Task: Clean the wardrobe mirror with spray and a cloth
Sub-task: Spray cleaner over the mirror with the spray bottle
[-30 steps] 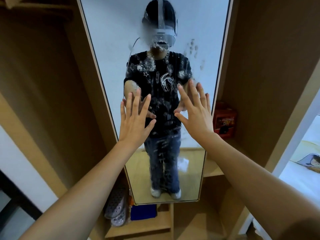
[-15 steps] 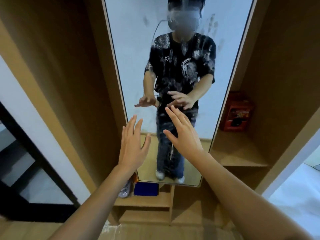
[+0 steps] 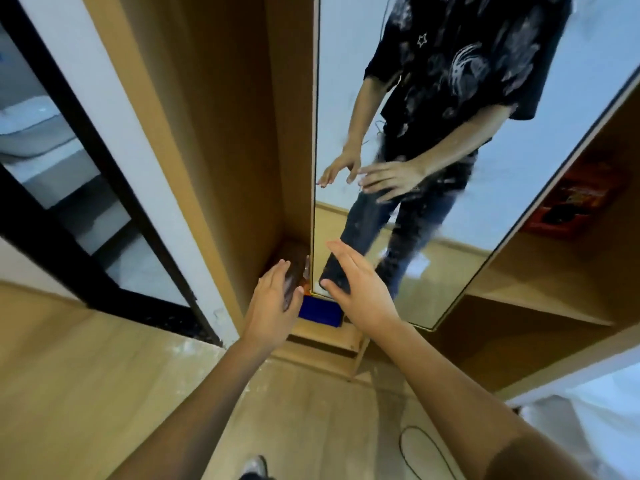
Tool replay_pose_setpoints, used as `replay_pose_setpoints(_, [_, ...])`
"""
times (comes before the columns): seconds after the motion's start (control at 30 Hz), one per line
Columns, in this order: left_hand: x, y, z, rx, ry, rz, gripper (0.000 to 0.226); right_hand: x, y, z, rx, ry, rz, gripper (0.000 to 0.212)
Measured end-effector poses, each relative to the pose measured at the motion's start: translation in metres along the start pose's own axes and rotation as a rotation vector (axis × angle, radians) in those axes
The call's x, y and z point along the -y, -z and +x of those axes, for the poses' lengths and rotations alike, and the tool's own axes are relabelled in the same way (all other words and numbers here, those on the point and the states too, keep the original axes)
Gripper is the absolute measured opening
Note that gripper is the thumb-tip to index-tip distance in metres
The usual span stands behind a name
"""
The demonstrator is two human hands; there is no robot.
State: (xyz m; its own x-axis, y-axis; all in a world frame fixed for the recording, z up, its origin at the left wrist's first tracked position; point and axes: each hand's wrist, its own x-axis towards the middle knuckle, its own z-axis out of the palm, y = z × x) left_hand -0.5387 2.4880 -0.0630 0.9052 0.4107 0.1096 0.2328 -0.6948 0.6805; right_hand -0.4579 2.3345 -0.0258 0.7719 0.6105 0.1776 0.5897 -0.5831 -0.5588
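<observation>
Mirror (image 3: 450,237) just beyond 2 empty, spread hands (image 3: 318,296)

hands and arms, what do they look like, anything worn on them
Both arms are bare along all that shows, with no sleeve, watch or glove on the left hand or right hand. No rings show. The mirror reflects a black short-sleeved printed T-shirt.

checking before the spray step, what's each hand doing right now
Left hand: open, fingers straight, holding nothing.
Right hand: open, fingers straight, holding nothing.
</observation>
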Motion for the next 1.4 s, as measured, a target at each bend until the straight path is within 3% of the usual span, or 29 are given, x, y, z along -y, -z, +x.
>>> replay_pose_setpoints(0.33, [0.106,0.008,0.029,0.151,0.108,-0.004,0.052,0.015,-0.108,0.036,0.172,-0.171,0.082,0.067])
replay_pose_setpoints(0.77, [0.22,0.02,0.139,0.399,0.124,-0.082,0.044,0.017,-0.232,0.135,0.07,-0.631,0.272,0.065])
replay_pose_setpoints(1.1, [0.262,-0.043,0.162,0.457,0.129,-0.142,0.045,-0.043,-0.292,0.168,-0.1,-0.892,0.465,0.052])
replay_pose_setpoints(1.4, [0.34,-0.157,0.172,0.391,0.179,-0.233,0.048,-0.14,-0.395,0.177,-0.198,-0.96,0.552,0.069])
